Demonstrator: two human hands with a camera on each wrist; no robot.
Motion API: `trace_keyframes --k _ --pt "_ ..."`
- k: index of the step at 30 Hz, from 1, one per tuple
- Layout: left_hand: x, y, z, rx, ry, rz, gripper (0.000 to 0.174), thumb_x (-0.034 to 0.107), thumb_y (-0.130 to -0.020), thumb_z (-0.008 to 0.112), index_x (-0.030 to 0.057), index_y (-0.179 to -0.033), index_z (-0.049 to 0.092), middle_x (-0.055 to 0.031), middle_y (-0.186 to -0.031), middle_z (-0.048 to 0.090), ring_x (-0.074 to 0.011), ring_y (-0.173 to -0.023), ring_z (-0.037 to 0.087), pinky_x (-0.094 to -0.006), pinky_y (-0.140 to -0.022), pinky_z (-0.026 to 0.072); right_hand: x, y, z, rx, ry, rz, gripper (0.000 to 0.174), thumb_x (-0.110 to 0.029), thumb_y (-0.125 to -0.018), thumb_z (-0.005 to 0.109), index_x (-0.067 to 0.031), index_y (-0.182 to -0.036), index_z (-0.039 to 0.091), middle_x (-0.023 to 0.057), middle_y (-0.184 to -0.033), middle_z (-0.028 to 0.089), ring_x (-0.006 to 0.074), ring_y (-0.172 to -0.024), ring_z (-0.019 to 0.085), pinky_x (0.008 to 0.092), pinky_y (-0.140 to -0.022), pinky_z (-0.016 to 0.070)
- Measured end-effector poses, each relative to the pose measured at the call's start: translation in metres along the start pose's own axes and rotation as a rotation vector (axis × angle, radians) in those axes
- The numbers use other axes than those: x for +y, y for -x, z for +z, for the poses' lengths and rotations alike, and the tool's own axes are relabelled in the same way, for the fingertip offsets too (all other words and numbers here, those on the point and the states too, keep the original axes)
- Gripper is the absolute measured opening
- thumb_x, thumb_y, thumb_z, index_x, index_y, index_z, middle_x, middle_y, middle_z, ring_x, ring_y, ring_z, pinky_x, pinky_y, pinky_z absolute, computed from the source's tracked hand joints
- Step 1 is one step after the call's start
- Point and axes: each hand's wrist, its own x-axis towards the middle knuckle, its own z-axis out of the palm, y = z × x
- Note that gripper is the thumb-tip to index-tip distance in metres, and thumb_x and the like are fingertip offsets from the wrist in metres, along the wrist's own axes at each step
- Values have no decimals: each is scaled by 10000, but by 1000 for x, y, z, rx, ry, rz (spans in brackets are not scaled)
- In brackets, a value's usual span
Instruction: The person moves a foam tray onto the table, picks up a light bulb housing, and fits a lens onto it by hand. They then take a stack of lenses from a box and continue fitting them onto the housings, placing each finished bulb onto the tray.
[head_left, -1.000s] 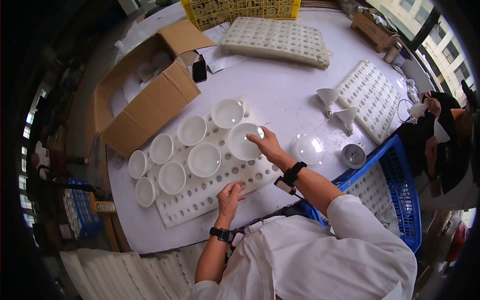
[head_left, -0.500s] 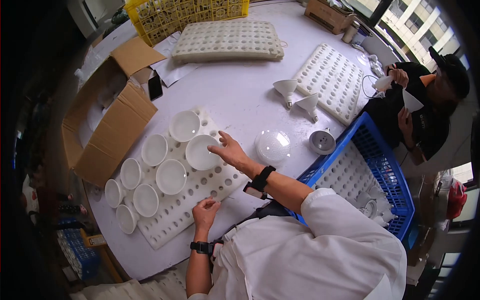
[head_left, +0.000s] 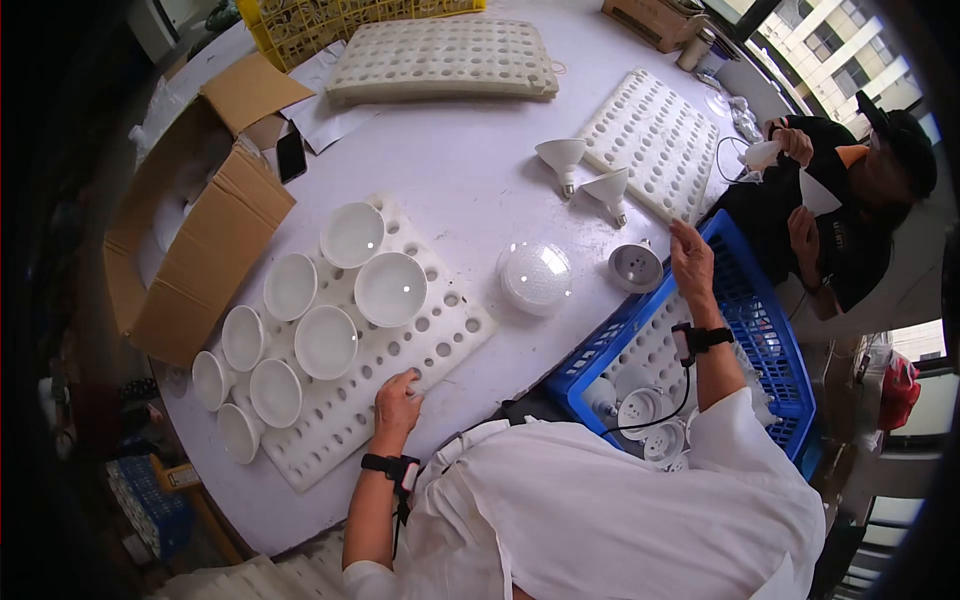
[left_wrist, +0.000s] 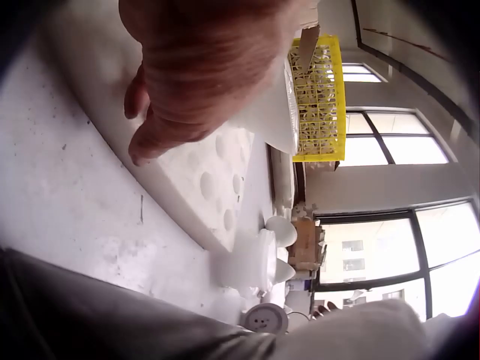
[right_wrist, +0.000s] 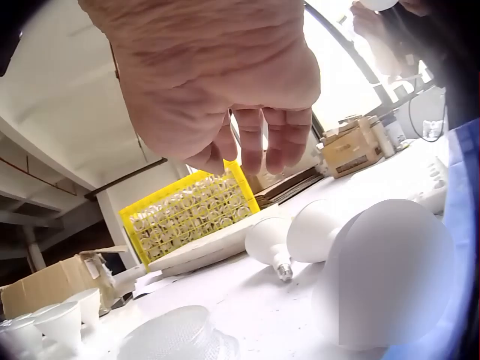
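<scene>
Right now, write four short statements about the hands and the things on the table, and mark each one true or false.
1. The left hand rests on the near edge of the foam tray. True.
2. The right hand grips the clear dome. False: it is open and empty over the blue crate, and the dome sits untouched on the table.
3. The phone lies beside the cardboard box. True.
4. The two white cones stand in the crate. False: they lie on the table.
</scene>
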Motion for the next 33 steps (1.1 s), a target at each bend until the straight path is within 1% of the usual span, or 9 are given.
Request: trace_keyframes --k 4,8,13,14,17,23,27,29,33 --pt "-11 -1 3 42 -8 62 406 -39 -597 701 56 -985 624 -87 -944 653 -206 -680 605 -310 -656 503 -23 9 3 -199 -37 -39 306 -28 -834 575 -46 -1139 590 128 -1044 651 206 -930 641 303 -798 513" --pt "-7 -10 2 93 -8 49 420 -50 -609 695 34 -1013 616 -103 -925 647 -233 -700 598 -333 -680 492 -21 5 1 -225 426 -361 383 -105 -787 627 -68 -1165 580 150 -1066 618 293 -966 609 356 -838 487" --pt "-11 -27 -6 181 -42 -6 444 -60 -609 704 20 -1036 611 -112 -922 644 -252 -715 587 -354 -701 484 65 -44 14 -526 78 165 473 -231 -803 639 -111 -1250 542 155 -1217 568 289 -1046 590 348 -860 480" --pt "-13 -28 -7 158 -34 -41 414 -46 -643 688 11 -1046 613 -114 -961 652 -237 -719 608 -332 -696 498 75 -52 14 -585 33 306 552 -351 -800 640 -133 -1290 512 167 -1271 529 305 -1083 570 364 -865 485" --pt "-7 -26 -13 136 84 -167 370 -9 -696 664 -5 -1062 612 -126 -993 657 -219 -747 641 -303 -690 514 25 -51 2 -809 8 594 626 -450 -783 639 -150 -1311 490 173 -1275 517 335 -1109 545 421 -863 494" --pt "-4 -1 -14 195 220 -263 351 33 -752 630 -32 -1096 606 -138 -982 668 -201 -817 663 -284 -696 521 29 -46 32 -986 43 627 678 -573 -767 588 -208 -1327 472 97 -1310 495 342 -1161 496 475 -875 486" --pt "4 17 -17 186 316 -358 351 37 -762 621 -32 -1107 605 -124 -979 672 -183 -823 660 -274 -693 516 36 -41 55 -1035 -60 464 662 -549 -780 595 -151 -1300 497 93 -1274 520 303 -1143 509 438 -873 479" --pt "5 25 -16 157 309 -364 359 45 -769 621 -27 -1120 603 -116 -975 674 -170 -822 658 -270 -689 512 5 -33 48 -1002 -201 641 685 -537 -778 613 -127 -1309 479 108 -1236 546 287 -1132 518 387 -905 457" --pt "10 31 -16 140 315 -390 349 58 -770 628 -30 -1107 608 -115 -967 676 -172 -818 658 -265 -687 509 36 -30 62 -971 -293 653 690 -512 -788 621 -95 -1314 462 129 -1200 565 267 -1111 537 353 -927 442"
